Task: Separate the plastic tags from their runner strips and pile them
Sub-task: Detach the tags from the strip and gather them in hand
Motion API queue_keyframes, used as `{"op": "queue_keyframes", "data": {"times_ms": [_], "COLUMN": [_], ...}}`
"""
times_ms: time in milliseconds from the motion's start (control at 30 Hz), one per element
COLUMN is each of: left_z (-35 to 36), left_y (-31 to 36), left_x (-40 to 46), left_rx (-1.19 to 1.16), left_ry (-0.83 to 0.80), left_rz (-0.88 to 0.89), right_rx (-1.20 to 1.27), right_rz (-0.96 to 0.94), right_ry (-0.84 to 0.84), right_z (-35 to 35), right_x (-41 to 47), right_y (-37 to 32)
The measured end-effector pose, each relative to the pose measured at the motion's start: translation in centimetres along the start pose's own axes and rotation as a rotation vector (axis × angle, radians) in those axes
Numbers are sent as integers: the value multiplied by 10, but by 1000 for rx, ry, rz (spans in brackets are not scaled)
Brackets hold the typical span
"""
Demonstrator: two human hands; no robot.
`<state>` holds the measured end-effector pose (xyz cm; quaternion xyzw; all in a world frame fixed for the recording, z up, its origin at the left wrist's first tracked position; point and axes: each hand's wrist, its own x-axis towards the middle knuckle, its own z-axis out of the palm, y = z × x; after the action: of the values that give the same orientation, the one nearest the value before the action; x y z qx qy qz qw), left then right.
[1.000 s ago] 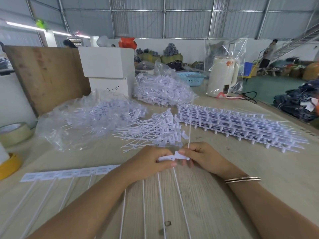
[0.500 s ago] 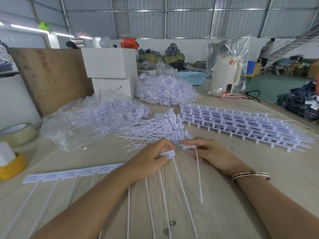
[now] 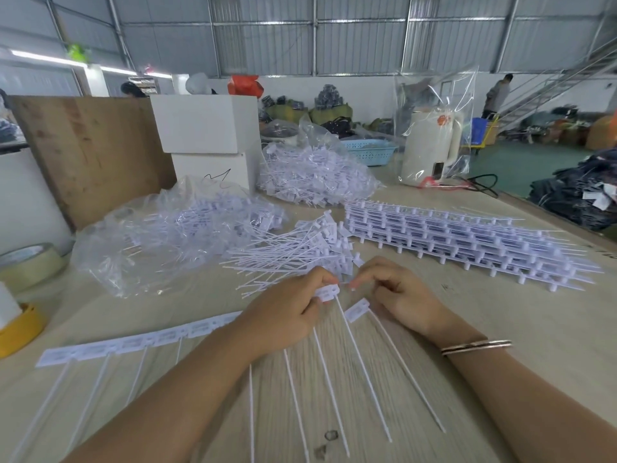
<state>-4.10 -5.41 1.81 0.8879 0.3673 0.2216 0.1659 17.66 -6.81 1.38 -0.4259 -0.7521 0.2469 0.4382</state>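
1. Left hand [image 3: 287, 315]: pinching end tag [image 3: 328, 292] of runner strip [image 3: 133, 344], tails fanned toward viewer on table [image 3: 500, 315].
2. Right hand [image 3: 397, 292]: curled over loose tag [image 3: 356, 309], grip not discernible.
3. Pile of separated tags [image 3: 300, 252]: just beyond both hands.
4. Stacked unseparated strips [image 3: 467, 238]: right of pile.
5. Bagged tags [image 3: 173, 235]: left of pile.

Two bare forearms reach in from the bottom edge and converge at centre. The left hand [image 3: 287, 312] is curled, palm down, thumb and forefinger pinched together at its tip. The right hand [image 3: 397, 295] is loosely curled beside it, fingertips [image 3: 355, 285] nearly meeting the left's, its wrist angled outward.
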Motion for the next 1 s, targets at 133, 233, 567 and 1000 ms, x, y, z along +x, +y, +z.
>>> {"op": "queue_keyframes", "data": {"times_ms": [133, 233, 567, 1000], "left_z": [5, 7, -7, -1], "left_y": [5, 7, -9, -11], "left_x": [3, 4, 2, 1], "left_rx": [-175, -268, -58, -376], "left_ry": [90, 127, -29, -86], "left_rz": [25, 27, -190, -96], "right_rx": [-106, -240, -340, -245], "right_rz": [-208, -301, -298, -255], "right_ry": [-79, -121, 28, -58], "right_z": [10, 13, 10, 13], "right_x": [-1, -1, -1, 0], "right_y": [-10, -10, -8, -6]}}
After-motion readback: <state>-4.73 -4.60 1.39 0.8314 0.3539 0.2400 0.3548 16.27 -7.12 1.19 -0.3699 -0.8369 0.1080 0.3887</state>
